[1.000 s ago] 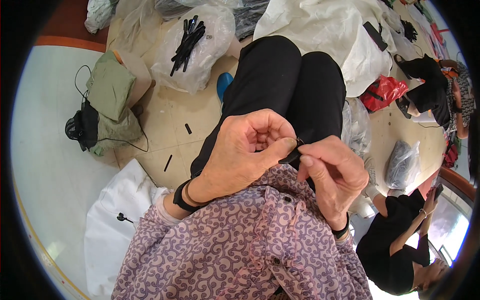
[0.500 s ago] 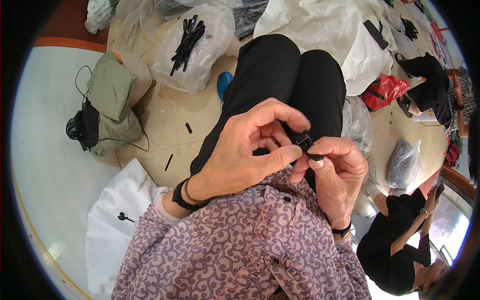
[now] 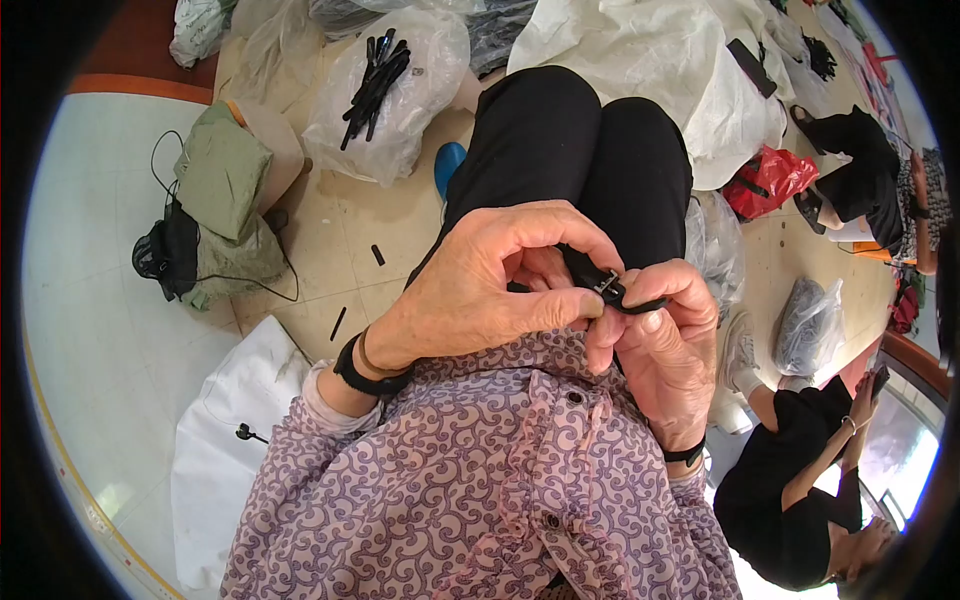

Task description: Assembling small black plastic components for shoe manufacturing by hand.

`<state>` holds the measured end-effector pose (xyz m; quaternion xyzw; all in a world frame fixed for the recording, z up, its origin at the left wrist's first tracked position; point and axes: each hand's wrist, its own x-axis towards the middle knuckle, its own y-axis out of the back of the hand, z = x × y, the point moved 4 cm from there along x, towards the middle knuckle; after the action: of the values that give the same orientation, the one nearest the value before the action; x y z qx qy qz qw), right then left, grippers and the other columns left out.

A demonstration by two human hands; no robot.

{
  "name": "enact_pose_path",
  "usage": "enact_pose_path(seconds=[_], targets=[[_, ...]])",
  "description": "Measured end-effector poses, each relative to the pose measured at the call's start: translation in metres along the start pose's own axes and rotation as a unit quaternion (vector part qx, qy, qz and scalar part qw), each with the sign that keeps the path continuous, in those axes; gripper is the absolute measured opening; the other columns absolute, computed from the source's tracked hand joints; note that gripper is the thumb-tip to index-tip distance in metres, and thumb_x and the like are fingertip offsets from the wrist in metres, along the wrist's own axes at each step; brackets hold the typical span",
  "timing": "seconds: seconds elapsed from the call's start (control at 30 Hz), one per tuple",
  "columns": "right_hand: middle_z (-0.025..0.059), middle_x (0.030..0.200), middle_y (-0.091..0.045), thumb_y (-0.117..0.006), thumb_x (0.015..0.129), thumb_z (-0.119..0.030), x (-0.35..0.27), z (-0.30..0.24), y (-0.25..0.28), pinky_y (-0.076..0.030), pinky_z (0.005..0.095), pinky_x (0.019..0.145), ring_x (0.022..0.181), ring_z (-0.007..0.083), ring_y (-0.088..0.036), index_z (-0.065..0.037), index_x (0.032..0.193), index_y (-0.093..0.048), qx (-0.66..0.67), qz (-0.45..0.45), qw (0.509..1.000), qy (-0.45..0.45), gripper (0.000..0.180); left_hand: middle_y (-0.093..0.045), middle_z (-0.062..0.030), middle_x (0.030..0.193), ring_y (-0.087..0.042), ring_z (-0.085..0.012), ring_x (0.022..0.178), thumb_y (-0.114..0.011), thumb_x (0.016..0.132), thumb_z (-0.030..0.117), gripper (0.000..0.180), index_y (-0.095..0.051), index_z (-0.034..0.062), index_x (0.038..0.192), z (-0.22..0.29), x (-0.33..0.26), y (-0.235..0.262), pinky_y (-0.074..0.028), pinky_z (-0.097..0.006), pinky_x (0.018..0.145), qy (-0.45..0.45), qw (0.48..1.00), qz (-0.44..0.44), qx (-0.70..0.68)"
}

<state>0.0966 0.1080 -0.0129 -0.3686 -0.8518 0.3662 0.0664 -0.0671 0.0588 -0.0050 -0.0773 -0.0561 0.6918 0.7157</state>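
An informal workshop floor — people sit on bare tiles [image 3: 330,215] among plastic bags [image 3: 400,85] of black parts [image 3: 375,75]. White sacks [image 3: 640,50] and bundles lie around — piecework, not a home.

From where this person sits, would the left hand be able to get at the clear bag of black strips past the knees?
Probably not right now: the left hand and right hand both pinch a small black strap, and the clear bag lies on the floor beyond the knees.
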Motion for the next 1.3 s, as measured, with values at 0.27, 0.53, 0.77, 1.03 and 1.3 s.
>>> enact_pose_path(seconds=[0.27, 0.53, 0.77, 1.03, 1.3], targets=[[0.0145, 0.083, -0.066, -0.064, 0.094, -0.011, 0.0, 0.001, 0.001, -0.057, 0.0343, 0.062, 0.071, 0.0225, -0.067, 0.0, 0.102, -0.059, 0.058, 0.004, 0.997, -0.044, 0.015, -0.061, -0.0159, 0.108, -0.067, -0.0141, 0.081, -0.071, 0.079, -0.005, 0.03, -0.064, -0.0062, 0.107, -0.002, -0.003, 0.0, -0.057, -0.021, 0.07, -0.009, 1.0, 0.015, 0.006], [0.012, 0.08, -0.065, -0.063, 0.095, -0.013, -0.001, 0.004, 0.003, -0.053, 0.03, 0.059, 0.067, 0.0178, -0.064, -0.001, 0.103, -0.059, 0.091, 0.012, 0.991, -0.093, 0.015, -0.062, -0.0146, 0.108, -0.067, -0.0137, 0.084, -0.069, 0.078, -0.008, 0.03, -0.067, -0.0053, 0.108, -0.004, -0.002, -0.003, -0.057, -0.021, 0.068, -0.005, 1.0, 0.011, 0.009], [0.0086, 0.076, -0.064, -0.065, 0.094, -0.013, 0.005, 0.002, 0.01, -0.05, 0.0269, 0.058, 0.064, 0.0139, -0.06, -0.001, 0.103, -0.06, 0.035, 0.022, 0.997, -0.073, 0.016, -0.068, -0.0091, 0.095, -0.067, -0.0131, 0.076, -0.073, 0.071, -0.007, 0.031, -0.071, -0.0004, 0.101, 0.007, -0.006, -0.008, -0.055, -0.023, 0.058, -0.065, 0.964, 0.097, 0.239], [0.0081, 0.115, -0.057, -0.075, 0.083, -0.001, 0.009, -0.003, 0.009, -0.051, 0.0253, 0.08, 0.101, 0.0138, -0.059, 0.001, 0.115, -0.06, -0.177, 0.008, 0.982, 0.072, 0.036, -0.067, -0.0115, 0.091, -0.069, -0.0183, 0.072, -0.078, 0.067, -0.006, 0.034, -0.069, 0.0001, 0.099, 0.003, -0.008, -0.014, -0.056, -0.025, 0.056, -0.141, 0.943, 0.151, 0.262], [0.0107, 0.117, -0.058, -0.069, 0.082, 0.011, 0.01, 0.002, 0.016, -0.054, 0.0288, 0.088, 0.106, 0.0164, -0.06, 0.001, 0.113, -0.062, -0.14, 0.004, 0.989, 0.048, 0.034, -0.061, -0.0094, 0.091, -0.068, -0.0203, 0.072, -0.078, 0.066, -0.007, 0.036, -0.068, 0.0021, 0.099, 0.012, -0.01, -0.019, -0.054, -0.028, 0.057, -0.188, 0.906, 0.186, 0.331]])
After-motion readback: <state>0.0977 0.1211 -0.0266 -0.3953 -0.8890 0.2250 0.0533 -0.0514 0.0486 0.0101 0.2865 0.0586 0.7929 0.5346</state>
